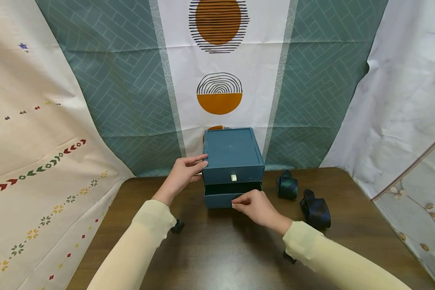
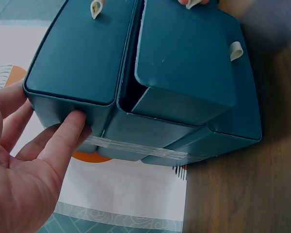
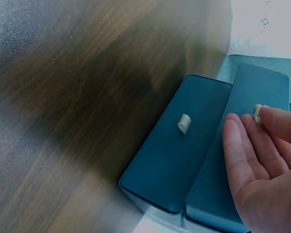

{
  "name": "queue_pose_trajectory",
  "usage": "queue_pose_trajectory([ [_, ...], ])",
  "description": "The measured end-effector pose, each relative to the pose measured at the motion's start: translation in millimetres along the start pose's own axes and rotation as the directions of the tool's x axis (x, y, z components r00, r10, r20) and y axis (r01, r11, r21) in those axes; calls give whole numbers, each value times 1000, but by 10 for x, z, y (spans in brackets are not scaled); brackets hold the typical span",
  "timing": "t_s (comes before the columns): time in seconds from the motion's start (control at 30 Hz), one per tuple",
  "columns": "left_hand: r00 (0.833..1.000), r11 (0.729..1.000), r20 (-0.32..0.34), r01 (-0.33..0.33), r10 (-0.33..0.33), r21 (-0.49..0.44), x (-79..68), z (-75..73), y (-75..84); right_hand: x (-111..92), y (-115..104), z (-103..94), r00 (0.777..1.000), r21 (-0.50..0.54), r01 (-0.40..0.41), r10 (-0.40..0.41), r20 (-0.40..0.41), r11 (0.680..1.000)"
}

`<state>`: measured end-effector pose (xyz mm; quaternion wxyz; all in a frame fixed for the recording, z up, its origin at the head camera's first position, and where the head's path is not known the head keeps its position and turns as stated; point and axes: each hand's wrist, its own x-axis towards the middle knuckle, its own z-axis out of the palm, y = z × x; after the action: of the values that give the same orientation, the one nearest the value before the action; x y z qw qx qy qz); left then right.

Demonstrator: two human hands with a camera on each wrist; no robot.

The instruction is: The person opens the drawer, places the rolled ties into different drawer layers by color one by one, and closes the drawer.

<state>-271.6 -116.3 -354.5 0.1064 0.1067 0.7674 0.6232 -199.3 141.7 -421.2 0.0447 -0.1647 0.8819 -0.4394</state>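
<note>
A dark teal drawer box (image 1: 233,149) stands at the back of the table, with three stacked drawers showing in the wrist views. The middle drawer (image 2: 186,53) is pulled partway out, its inside dark in the head view. My right hand (image 1: 255,205) pinches the small cream pull tab (image 3: 257,112) on that drawer between thumb and fingers. Against the box's left side, near the top, my left hand (image 1: 185,173) rests with extended fingers (image 2: 68,138). Both the top drawer (image 2: 82,53) and the bottom drawer (image 3: 172,150) are closed, each with its own cream tab.
Right of the box on the brown wooden table (image 1: 217,257) lie two rolled dark neckties, a green-blue necktie (image 1: 287,187) and a navy necktie (image 1: 317,212). A patterned cloth (image 1: 130,80) hangs close behind the box. Clear tape (image 2: 145,148) runs along the box's side.
</note>
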Motion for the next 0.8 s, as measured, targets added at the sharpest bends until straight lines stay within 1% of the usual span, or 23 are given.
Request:
queue_pose_trajectory([
  [0.2, 1000, 1000, 1, 0, 0, 3, -10, 7, 7, -36, -18, -5, 1000, -11, -5, 5, 17, 1000],
  [0.4, 1000, 1000, 0, -3, 3, 6, -9, 9, 7, -63, -24, -12, 999, -42, 11, -10, 34, 999],
  [0.57, 1000, 1000, 0, 9, -9, 8, -6, 7, 24, -82, -43, -10, 999, -56, 25, -23, 38, 998],
  [0.67, 1000, 1000, 9, 22, -22, 0, -24, 6, 65, -97, -63, -7, 999, -63, 28, -25, 42, 998],
  [0.8, 999, 999, 25, 38, -38, -5, -86, 16, 171, -112, -86, -6, 999, -72, 25, -22, 48, 997],
])
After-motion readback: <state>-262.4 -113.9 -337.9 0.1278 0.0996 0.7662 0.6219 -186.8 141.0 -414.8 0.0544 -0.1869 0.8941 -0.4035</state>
